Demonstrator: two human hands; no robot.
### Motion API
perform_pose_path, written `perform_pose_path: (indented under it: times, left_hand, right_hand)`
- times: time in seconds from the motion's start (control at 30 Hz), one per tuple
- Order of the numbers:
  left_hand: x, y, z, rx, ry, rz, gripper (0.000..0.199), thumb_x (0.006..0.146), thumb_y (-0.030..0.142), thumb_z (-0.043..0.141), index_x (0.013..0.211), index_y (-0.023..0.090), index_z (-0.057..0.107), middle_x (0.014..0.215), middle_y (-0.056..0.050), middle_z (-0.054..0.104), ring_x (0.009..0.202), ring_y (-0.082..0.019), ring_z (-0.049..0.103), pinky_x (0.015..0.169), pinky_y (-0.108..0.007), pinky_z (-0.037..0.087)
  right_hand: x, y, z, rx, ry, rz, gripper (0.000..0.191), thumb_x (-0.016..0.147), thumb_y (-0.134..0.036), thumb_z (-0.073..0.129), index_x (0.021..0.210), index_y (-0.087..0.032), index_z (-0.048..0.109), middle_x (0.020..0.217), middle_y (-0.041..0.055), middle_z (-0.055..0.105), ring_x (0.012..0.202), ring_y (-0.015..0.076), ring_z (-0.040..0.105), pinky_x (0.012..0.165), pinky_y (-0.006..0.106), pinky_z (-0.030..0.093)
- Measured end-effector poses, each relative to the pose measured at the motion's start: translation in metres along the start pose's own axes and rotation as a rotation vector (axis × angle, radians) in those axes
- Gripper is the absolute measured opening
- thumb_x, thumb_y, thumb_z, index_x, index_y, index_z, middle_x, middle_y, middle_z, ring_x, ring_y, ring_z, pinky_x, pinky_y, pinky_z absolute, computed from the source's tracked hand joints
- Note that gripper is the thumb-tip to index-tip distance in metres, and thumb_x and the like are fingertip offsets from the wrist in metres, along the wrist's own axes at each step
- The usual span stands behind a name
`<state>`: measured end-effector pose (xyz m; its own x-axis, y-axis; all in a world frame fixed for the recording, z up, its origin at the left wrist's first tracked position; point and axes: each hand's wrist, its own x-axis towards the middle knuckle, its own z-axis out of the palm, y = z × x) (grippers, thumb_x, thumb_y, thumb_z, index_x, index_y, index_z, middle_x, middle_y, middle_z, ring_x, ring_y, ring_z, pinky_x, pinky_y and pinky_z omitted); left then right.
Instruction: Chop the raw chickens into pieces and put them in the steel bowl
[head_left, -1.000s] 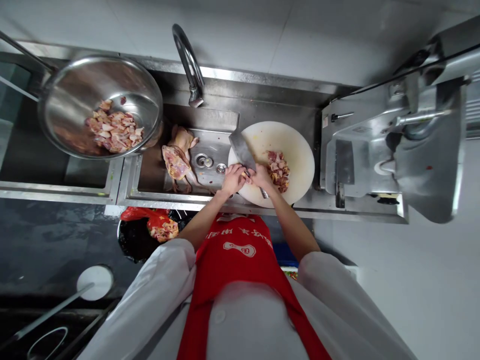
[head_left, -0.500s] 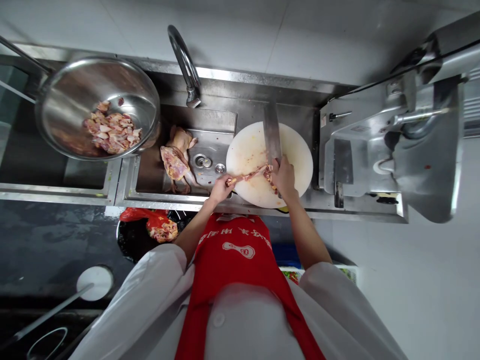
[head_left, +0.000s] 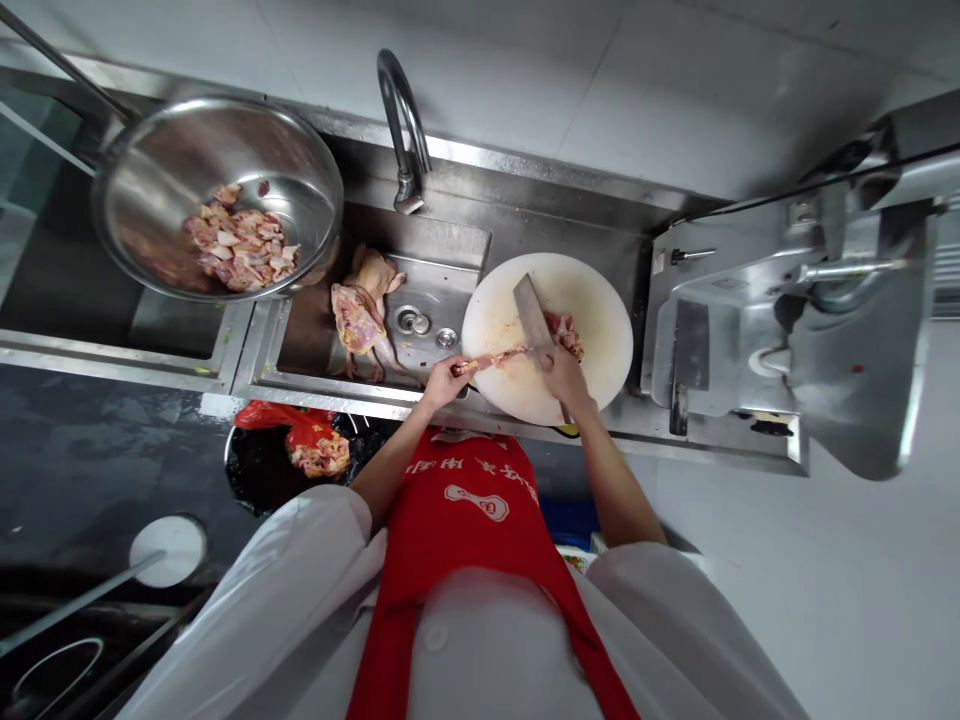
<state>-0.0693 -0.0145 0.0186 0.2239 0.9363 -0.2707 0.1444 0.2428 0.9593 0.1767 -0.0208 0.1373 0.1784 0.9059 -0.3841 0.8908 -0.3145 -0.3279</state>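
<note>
My left hand point(head_left: 444, 382) is closed on one end of a long, thin strip of raw poultry point(head_left: 489, 361), at the left edge of the round white cutting board point(head_left: 596, 285). In my right hand point(head_left: 567, 380) is a cleaver point(head_left: 532, 315), gripped low near the board's front. Its broad blade lies across the right end of the strip; whether it touches the meat I cannot tell. Just right of the blade sits a small heap of chopped meat point(head_left: 568, 332), partly hidden by blade and hand.
A plucked bird point(head_left: 364, 300) lies in the sink point(head_left: 442, 245) under the tap point(head_left: 401, 120). At the left stands a large steel bowl point(head_left: 150, 180) with chopped meat. A slicing machine point(head_left: 750, 300) borders the board's right. Below the counter is a black-lined bin point(head_left: 255, 465).
The cleaver's blade has swung to the left over the strip and tilted. The chopped meat now shows on the blade's right side. My left hand keeps its hold; the whole view has shifted slightly.
</note>
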Motion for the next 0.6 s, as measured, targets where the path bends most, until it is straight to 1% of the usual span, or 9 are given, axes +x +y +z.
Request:
perform_pose_path:
  times: [0.07,0.13,0.2,0.23,0.27,0.37,0.43,0.53,0.6]
  left_hand:
    - [0.000,-0.001,0.000,-0.009,0.012,-0.014,0.038,0.073,0.049,0.075,0.086,0.015,0.066,0.071,-0.001,0.064,0.061,-0.012,0.055,0.058,-0.025,0.045]
    - [-0.001,-0.001,0.001,-0.021,0.030,-0.024,0.039,0.071,0.050,0.076,0.087,0.015,0.065,0.072,-0.001,0.064,0.061,-0.012,0.056,0.058,-0.025,0.045]
    - [-0.001,-0.001,0.002,-0.044,0.045,-0.031,0.041,0.070,0.050,0.077,0.088,0.016,0.064,0.073,-0.001,0.064,0.062,-0.012,0.056,0.059,-0.025,0.045]
    - [-0.001,0.000,0.002,-0.057,0.051,-0.035,0.041,0.070,0.049,0.077,0.089,0.016,0.064,0.073,-0.001,0.064,0.063,-0.012,0.057,0.059,-0.024,0.045]
    - [-0.001,0.000,0.002,-0.069,0.052,-0.041,0.041,0.069,0.049,0.077,0.089,0.016,0.063,0.073,-0.001,0.064,0.063,-0.012,0.057,0.058,-0.024,0.045]
    - [-0.001,0.000,0.001,-0.096,0.047,-0.065,0.040,0.069,0.048,0.077,0.088,0.017,0.061,0.071,0.001,0.062,0.060,-0.010,0.055,0.055,-0.023,0.044]
    - [-0.002,-0.001,0.000,-0.108,0.042,-0.095,0.040,0.068,0.048,0.078,0.087,0.017,0.061,0.067,0.002,0.061,0.056,-0.010,0.054,0.052,-0.022,0.044]
    - [-0.006,-0.002,-0.001,-0.159,0.040,-0.146,0.043,0.067,0.048,0.079,0.090,0.016,0.062,0.068,0.001,0.063,0.054,-0.010,0.056,0.051,-0.023,0.046]
    - [-0.009,-0.002,-0.001,-0.206,0.056,-0.175,0.046,0.066,0.048,0.081,0.092,0.016,0.062,0.069,0.000,0.065,0.054,-0.011,0.059,0.052,-0.024,0.048]
  right_hand:
    - [-0.003,-0.002,-0.024,0.045,0.135,-0.018,0.034,0.099,-0.029,0.038,0.119,-0.010,0.057,0.111,0.0198,0.068,0.102,0.0289,0.064,0.087,0.038,0.048]
    - [-0.010,-0.010,-0.041,0.090,0.297,0.019,0.040,0.102,-0.036,0.032,0.124,-0.011,0.054,0.106,0.0190,0.068,0.098,0.0292,0.065,0.085,0.039,0.048]
    - [-0.019,-0.022,-0.037,0.107,0.394,0.060,0.045,0.104,-0.039,0.026,0.130,-0.010,0.050,0.107,0.0198,0.067,0.098,0.0291,0.066,0.084,0.039,0.048]
    - [-0.022,-0.027,-0.027,0.098,0.383,0.077,0.045,0.104,-0.038,0.026,0.131,-0.009,0.049,0.108,0.0206,0.067,0.099,0.0291,0.066,0.084,0.039,0.048]
    - [-0.024,-0.032,-0.014,0.081,0.321,0.094,0.044,0.104,-0.036,0.027,0.130,-0.008,0.049,0.108,0.0215,0.067,0.100,0.0291,0.066,0.083,0.038,0.048]
    - [-0.023,-0.038,0.030,0.016,0.026,0.133,0.035,0.102,-0.027,0.034,0.122,-0.006,0.055,0.104,0.0221,0.069,0.099,0.0295,0.067,0.082,0.036,0.049]
    - [-0.017,-0.034,0.043,-0.008,-0.087,0.115,0.031,0.100,-0.024,0.038,0.118,-0.007,0.057,0.105,0.0216,0.070,0.100,0.0292,0.067,0.084,0.035,0.049]
    - [-0.007,-0.025,0.026,-0.016,-0.052,0.040,0.029,0.099,-0.025,0.042,0.116,-0.008,0.058,0.108,0.0218,0.069,0.103,0.0302,0.066,0.086,0.036,0.048]
    - [-0.006,-0.022,0.006,0.005,0.081,-0.002,0.035,0.099,-0.028,0.040,0.122,-0.007,0.055,0.108,0.0221,0.069,0.101,0.0317,0.067,0.087,0.039,0.049]
